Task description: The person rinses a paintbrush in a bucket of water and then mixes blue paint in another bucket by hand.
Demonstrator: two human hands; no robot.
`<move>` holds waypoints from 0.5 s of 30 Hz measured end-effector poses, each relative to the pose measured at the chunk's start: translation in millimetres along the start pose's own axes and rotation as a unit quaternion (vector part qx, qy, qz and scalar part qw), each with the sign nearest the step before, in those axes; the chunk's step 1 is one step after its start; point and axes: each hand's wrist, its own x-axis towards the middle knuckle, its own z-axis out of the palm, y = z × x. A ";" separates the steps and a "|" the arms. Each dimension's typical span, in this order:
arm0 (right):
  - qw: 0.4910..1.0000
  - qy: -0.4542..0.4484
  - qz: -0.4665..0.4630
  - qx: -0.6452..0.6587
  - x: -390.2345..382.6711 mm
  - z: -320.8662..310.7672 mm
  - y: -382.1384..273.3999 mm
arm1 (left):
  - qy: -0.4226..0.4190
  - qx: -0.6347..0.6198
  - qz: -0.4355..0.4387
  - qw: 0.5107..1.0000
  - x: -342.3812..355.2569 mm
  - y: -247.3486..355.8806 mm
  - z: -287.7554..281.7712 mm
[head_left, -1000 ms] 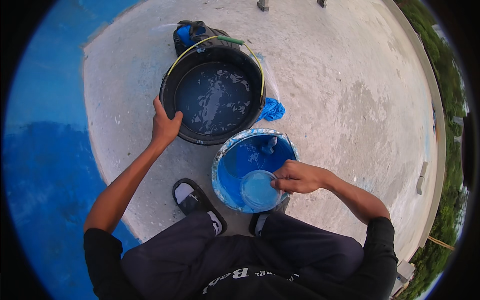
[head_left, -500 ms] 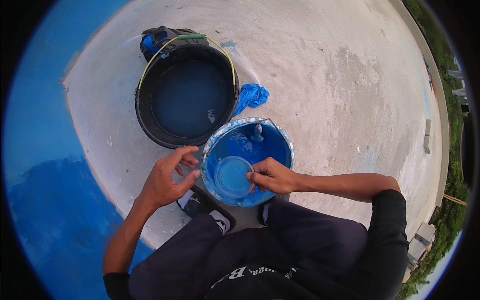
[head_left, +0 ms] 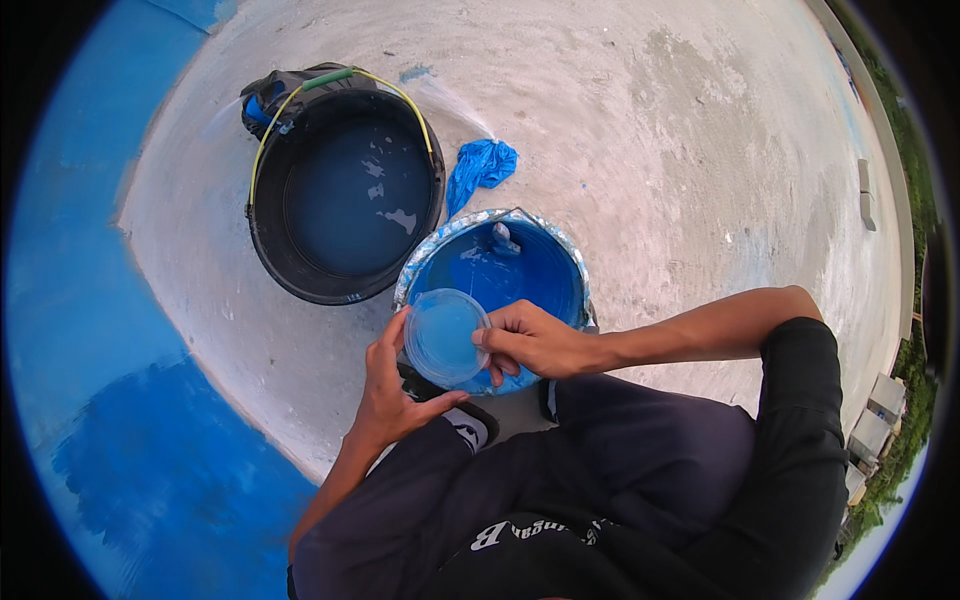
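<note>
Pinching the rim of a round clear cup [head_left: 440, 335] between thumb and fingers, the right hand [head_left: 535, 342] holds it over the near left edge of the blue bucket [head_left: 555, 272]. The left hand [head_left: 388, 388] curves by its other side, thumb and fingers spread. The cup's round face points up, its middle line roughly up and down.

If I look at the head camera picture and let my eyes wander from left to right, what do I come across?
Blue-painted surface → black bucket with a yellow handle → clear plastic tub → the person's right hand → small grey block on the pale ground.
</note>
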 end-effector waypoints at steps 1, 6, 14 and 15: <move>1.000 -0.002 0.018 0.014 0.0 2.5 0.7 | 0.016 -0.029 -0.017 0.999 -1.0 -3.2 4.6; 0.995 -0.053 0.067 0.043 -3.5 19.3 -7.0 | -0.002 -0.069 0.029 0.997 3.2 -29.7 18.1; 0.934 -0.174 0.045 -0.309 20.5 -27.4 -60.8 | 0.004 -0.029 0.072 0.997 5.6 -42.0 18.9; 0.907 -0.183 0.012 -0.379 23.9 -33.1 -74.0 | 0.010 -0.008 0.090 0.996 4.9 -40.1 15.8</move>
